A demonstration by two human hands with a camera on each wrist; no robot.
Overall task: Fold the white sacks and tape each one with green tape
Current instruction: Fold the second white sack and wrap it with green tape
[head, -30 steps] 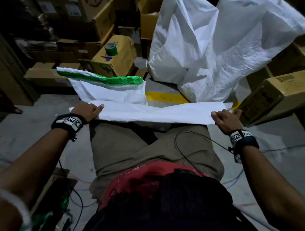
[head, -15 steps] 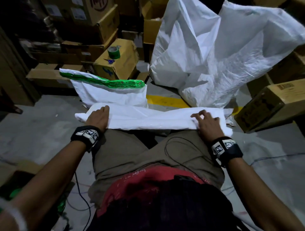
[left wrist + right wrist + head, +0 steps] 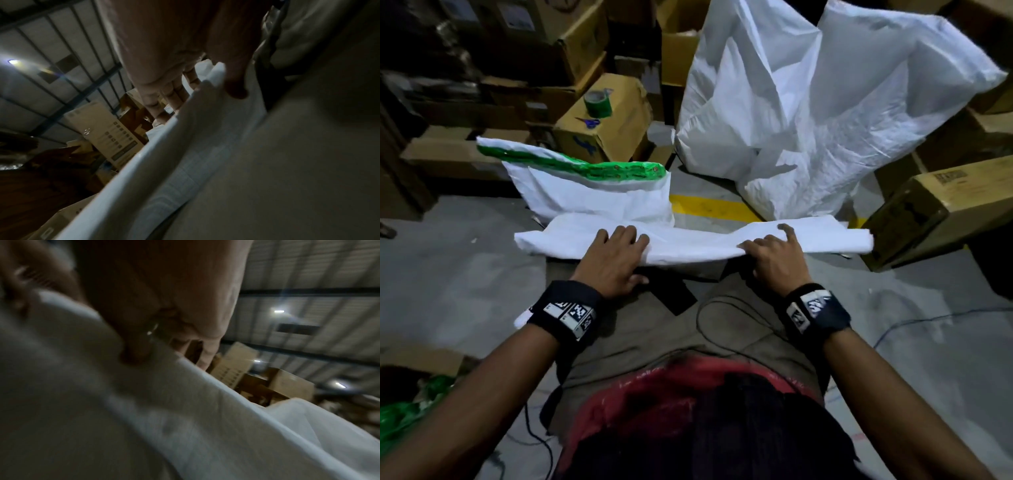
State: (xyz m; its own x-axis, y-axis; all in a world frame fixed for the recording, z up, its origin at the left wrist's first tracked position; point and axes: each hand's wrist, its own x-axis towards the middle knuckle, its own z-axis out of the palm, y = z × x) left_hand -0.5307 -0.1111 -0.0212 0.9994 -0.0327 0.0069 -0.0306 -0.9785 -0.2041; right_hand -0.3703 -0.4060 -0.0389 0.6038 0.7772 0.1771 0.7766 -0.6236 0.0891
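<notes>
A long folded white sack (image 3: 695,245) lies across my knees. My left hand (image 3: 616,255) holds its left part, fingers on top and thumb at the near edge; the left wrist view shows the sack's edge (image 3: 185,116) between thumb and fingers. My right hand (image 3: 774,251) grips the right part, its thumb pressed into the sack (image 3: 185,402). Just beyond stands a folded sack (image 3: 592,198) sealed along its top with green tape (image 3: 602,170). A green tape roll (image 3: 598,102) sits on a cardboard box (image 3: 619,130).
A big heap of loose white sacks (image 3: 825,102) rises at the back right. Blue-handled scissors (image 3: 589,122) lie by the roll. A long cardboard box (image 3: 945,212) lies at the right, more boxes at the back. A cable (image 3: 722,329) runs over my lap.
Both hands slid inward from the sack's ends toward its middle. The sack's ends now stick out past each hand.
</notes>
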